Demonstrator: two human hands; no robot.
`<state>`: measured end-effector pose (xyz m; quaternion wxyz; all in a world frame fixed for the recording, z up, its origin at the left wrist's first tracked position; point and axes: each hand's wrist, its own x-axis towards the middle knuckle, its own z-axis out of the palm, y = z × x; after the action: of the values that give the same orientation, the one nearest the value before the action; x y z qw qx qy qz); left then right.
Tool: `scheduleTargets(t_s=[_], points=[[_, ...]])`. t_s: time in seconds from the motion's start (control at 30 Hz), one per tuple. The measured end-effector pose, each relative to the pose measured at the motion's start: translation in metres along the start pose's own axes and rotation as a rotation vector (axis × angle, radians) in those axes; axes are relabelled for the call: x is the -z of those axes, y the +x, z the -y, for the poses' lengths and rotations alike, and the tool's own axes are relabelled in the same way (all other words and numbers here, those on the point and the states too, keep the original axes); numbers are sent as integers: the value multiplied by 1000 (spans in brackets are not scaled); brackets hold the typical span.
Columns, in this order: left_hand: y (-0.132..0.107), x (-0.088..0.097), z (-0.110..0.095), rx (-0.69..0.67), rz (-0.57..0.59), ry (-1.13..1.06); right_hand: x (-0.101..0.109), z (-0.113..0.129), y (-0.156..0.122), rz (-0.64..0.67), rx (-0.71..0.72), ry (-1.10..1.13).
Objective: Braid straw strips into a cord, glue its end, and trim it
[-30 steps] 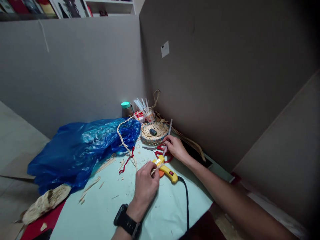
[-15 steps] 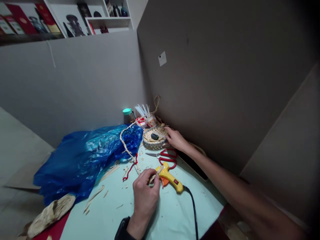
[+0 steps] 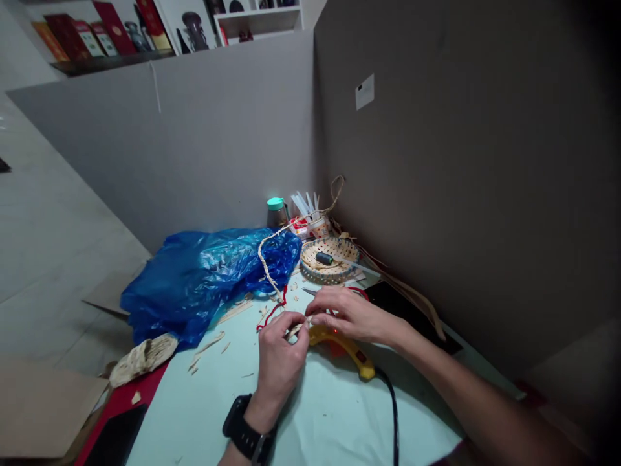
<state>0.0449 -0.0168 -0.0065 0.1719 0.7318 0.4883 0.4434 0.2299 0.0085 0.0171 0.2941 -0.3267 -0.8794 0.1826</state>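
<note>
Left hand (image 3: pixel 281 355) pinches a pale braid (image 3: pixel 293 332), its end slanting forward-right.

Glossy, crumpled blue plastic bag (image 3: pixel 208 281) left of centre; rough, matt, plaited pale-fibre cord (image 3: pixel 263 260) at centre; coarse, round woven basket of pale strips (image 3: pixel 315 277); smooth yellow plastic glue gun (image 3: pixel 351 349) below centre; matt pale-green bench (image 3: pixel 347 414) across the bottom.

A grey panel (image 3: pixel 218 142) and a darker panel (image 3: pixel 460 162), with a small white paper (image 3: pixel 365 92) on it, are meeting behind the desk (image 3: pixel 208 414). White shelves (image 3: pixel 277 23) stand beyond. The pale floor (image 3: pixel 58 246) lies at the left; the light is weaker at the right.
</note>
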Motion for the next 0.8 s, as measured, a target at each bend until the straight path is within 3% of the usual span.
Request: scheduleTargets(t_s=[0.53, 0.8], points=[[2, -1, 7, -64, 63, 101, -32, -10, 3, -93, 40, -136], [2, -1, 11, -56, 46, 112, -30, -10, 0, -84, 10, -137]])
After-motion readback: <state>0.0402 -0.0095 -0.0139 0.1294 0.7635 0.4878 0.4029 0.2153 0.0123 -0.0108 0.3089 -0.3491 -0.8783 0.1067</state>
